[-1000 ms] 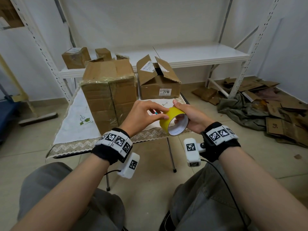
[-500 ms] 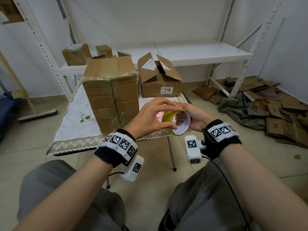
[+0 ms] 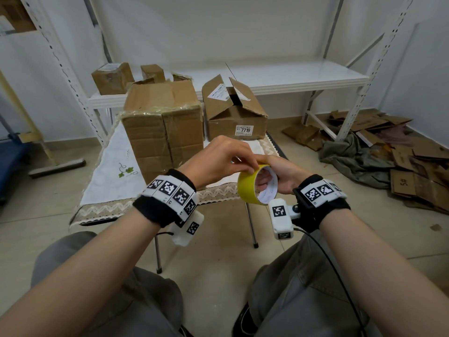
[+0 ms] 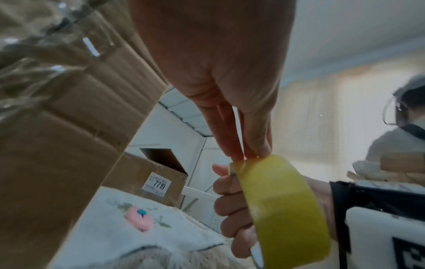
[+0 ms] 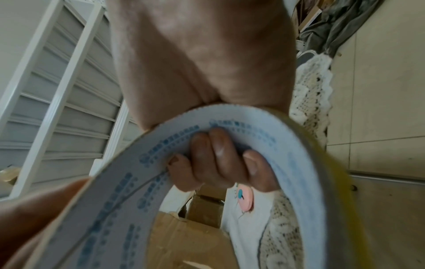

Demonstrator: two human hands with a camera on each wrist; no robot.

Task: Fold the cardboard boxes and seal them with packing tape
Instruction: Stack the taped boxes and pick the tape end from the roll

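Observation:
A yellow packing tape roll (image 3: pixel 249 190) hangs in front of me above the near table edge. My right hand (image 3: pixel 274 177) grips it, fingers (image 5: pixel 218 163) curled through the white printed core (image 5: pixel 296 145). My left hand (image 3: pixel 251 166) pinches the top rim of the roll (image 4: pixel 282 205) between thumb and fingertips (image 4: pixel 257 145). On the table stand a tall cardboard box (image 3: pixel 165 132) wrapped in clear tape and a lower box (image 3: pixel 237 117) labelled 7719, its top flaps half open.
A white embroidered cloth covers the small table (image 3: pixel 109 181), with a pink object (image 4: pixel 139 220) on it. Behind is a white shelf rack (image 3: pixel 291 79) with small boxes (image 3: pixel 111 77). Flattened cardboard (image 3: pixel 418 171) and a grey cloth (image 3: pixel 352 161) lie on the floor at right.
My left hand shifted from the roll's side, across its front, to pinching its top rim. The roll turned slightly in my right hand and dropped a little.

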